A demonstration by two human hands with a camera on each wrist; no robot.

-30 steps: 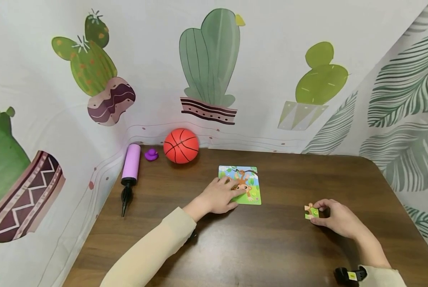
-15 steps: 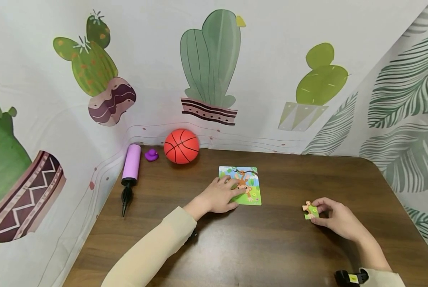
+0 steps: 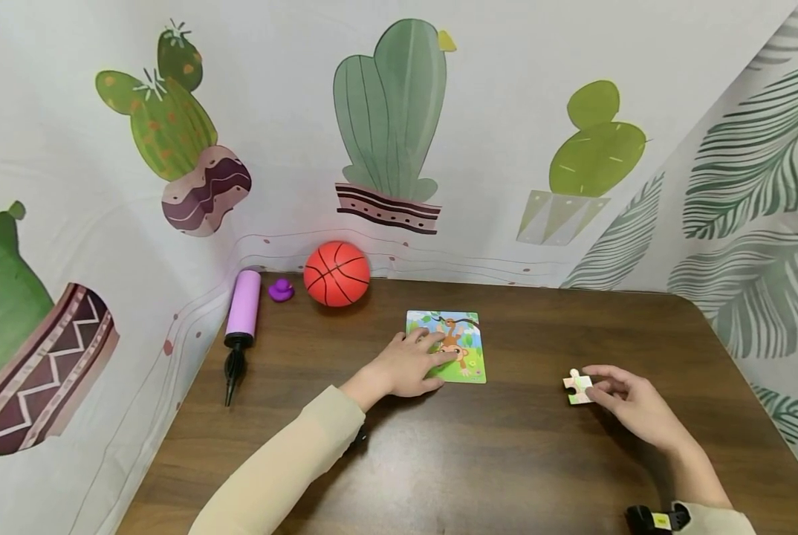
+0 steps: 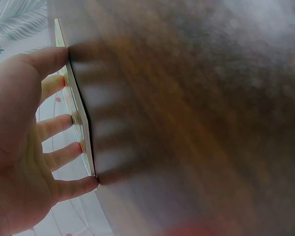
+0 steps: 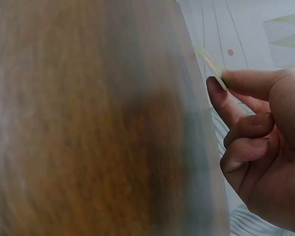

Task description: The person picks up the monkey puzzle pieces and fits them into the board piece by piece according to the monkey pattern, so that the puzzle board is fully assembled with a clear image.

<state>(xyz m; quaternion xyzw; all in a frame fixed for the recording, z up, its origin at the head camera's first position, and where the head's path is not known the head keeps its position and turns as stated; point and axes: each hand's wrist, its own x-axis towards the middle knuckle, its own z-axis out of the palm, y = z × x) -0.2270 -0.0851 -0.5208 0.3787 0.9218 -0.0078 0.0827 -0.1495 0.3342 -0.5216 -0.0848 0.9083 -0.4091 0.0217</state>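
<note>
A flat picture puzzle with a monkey on a blue and green ground lies mid-table in the head view. My left hand rests on its left part with fingers spread, hiding some of the picture. In the left wrist view those fingertips meet the puzzle's thin edge. To the right, my right hand pinches a jigsaw puzzle piece between thumb and forefinger. Seen from the right wrist, the puzzle piece is held up edge-on, and the other fingers curl in toward the palm.
An orange-red toy basketball stands at the back of the brown wooden table. Left of it are a small purple duck and a lilac hand pump with a black nozzle. A cactus-printed cloth hangs behind.
My right fingers have turned the puzzle piece, so a paler, brighter face now shows, and the thumb has shifted over it. The left hand stays in place on the puzzle.
</note>
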